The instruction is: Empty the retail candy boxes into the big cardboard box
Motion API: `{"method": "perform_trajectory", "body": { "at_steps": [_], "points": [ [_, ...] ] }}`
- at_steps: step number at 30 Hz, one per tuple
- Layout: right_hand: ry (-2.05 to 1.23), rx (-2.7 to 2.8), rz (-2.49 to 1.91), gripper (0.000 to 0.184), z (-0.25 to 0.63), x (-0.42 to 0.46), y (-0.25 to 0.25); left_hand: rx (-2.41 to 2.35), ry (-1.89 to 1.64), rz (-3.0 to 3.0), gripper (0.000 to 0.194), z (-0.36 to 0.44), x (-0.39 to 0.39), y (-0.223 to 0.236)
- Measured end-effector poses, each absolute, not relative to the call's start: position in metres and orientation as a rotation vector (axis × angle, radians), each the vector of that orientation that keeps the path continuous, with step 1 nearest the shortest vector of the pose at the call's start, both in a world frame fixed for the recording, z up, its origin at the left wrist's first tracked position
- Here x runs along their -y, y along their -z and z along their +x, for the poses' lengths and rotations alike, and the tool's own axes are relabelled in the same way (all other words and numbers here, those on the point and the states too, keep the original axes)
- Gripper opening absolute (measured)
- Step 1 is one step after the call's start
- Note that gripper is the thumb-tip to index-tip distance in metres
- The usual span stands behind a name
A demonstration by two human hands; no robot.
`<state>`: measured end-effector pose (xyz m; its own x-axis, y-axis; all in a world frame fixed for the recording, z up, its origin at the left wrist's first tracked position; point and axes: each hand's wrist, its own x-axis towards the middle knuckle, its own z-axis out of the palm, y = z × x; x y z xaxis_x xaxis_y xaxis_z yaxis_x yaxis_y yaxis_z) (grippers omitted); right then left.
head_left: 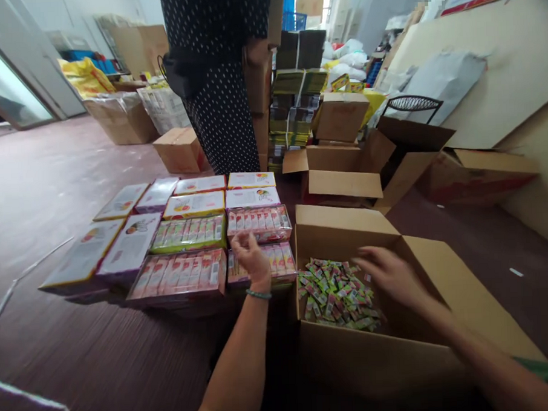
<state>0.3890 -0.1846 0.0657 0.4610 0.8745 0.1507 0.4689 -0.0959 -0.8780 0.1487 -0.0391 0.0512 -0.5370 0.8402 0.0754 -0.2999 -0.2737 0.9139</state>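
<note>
My left hand [253,260] is over the front right display boxes, its fingers half bent and apart, nothing visible in them. Beneath it lies a clear-topped box of pink packets [280,258]; just behind is another box of pink packets [260,218]. To the left are a box of green packets [187,231] and a wider box of pink packets [177,273]. My right hand [390,276], slightly blurred, hovers inside the open carton [347,223] with fingers stretched out. Many small green and pink sachets [335,294] lie loose in that carton, left of the hand.
White-topped boxes [87,244] stand in rows at left and behind. A person in dotted clothing [224,104] stands just beyond them. Another open carton [343,184] is behind mine, near bundled stacks of flat card [296,95]. A white strap [27,271] lies on the floor.
</note>
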Motion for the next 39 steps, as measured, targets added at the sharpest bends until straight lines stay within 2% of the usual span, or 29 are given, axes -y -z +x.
{"method": "perform_trajectory", "body": {
  "at_steps": [2, 4, 5, 8, 11, 14, 18, 21, 25, 28, 31, 33, 35, 37, 39],
  "points": [
    [-0.551, 1.806, -1.762, 0.048, 0.350, 0.139, -0.053, -1.242, -1.947, 0.717, 0.010, 0.127, 0.030, -0.047],
    [-0.491, 2.301, -1.808, 0.071, 0.306, 0.084, -0.032, -1.278, -1.955, 0.729, 0.010, 0.113, 0.024, -0.040],
    [-0.415, 2.412, -1.849, 0.086, 0.286, 0.059, -0.021, -1.291, -1.956, 0.727, 0.010, 0.107, 0.022, -0.036],
    [-0.347, 2.466, -1.990, 0.109, 0.250, 0.010, 0.007, -1.309, -1.945, 0.691, 0.012, 0.098, 0.015, -0.027],
    [-0.401, 2.502, -2.012, 0.121, 0.246, 0.007, 0.025, -1.300, -1.906, 0.693, 0.012, 0.098, 0.008, -0.025],
    [-0.388, 2.686, -1.807, 0.129, 0.253, 0.025, 0.032, -1.268, -1.889, 0.695, 0.011, 0.103, 0.003, -0.028],
    [-0.217, 2.780, -1.713, 0.125, 0.250, 0.038, 0.031, -1.230, -1.898, 0.729, 0.012, 0.109, 0.000, -0.028],
    [-0.136, 2.698, -1.702, 0.113, 0.239, 0.046, 0.018, -1.265, -1.929, 0.778, 0.015, 0.105, 0.002, -0.029],
    [-0.040, 2.594, -1.747, 0.111, 0.237, 0.073, -0.021, -1.366, -1.972, 0.860, 0.019, 0.099, 0.008, -0.037],
    [-0.098, 2.330, -1.956, 0.105, 0.260, 0.102, -0.049, -1.333, -1.968, 0.953, 0.023, 0.104, 0.014, -0.043],
    [-0.260, 1.829, -2.197, 0.107, 0.301, 0.132, -0.056, -1.237, -1.847, 1.109, 0.037, 0.122, 0.022, -0.045],
    [-0.523, 1.381, -2.179, 0.110, 0.329, 0.152, -0.051, -1.182, -1.720, 1.179, 0.050, 0.139, 0.031, -0.044],
    [-0.844, 0.917, -1.901, 0.116, 0.349, 0.170, -0.042, -1.094, -1.505, 1.218, 0.060, 0.160, 0.042, -0.044],
    [-1.047, 0.593, -1.515, 0.118, 0.357, 0.186, -0.035, -0.995, -1.147, 1.228, 0.070, 0.182, 0.055, -0.043],
    [-1.104, 0.436, -1.256, 0.113, 0.354, 0.198, -0.032, -0.831, -0.751, 1.165, 0.081, 0.204, 0.070, -0.042]
  ]
}}
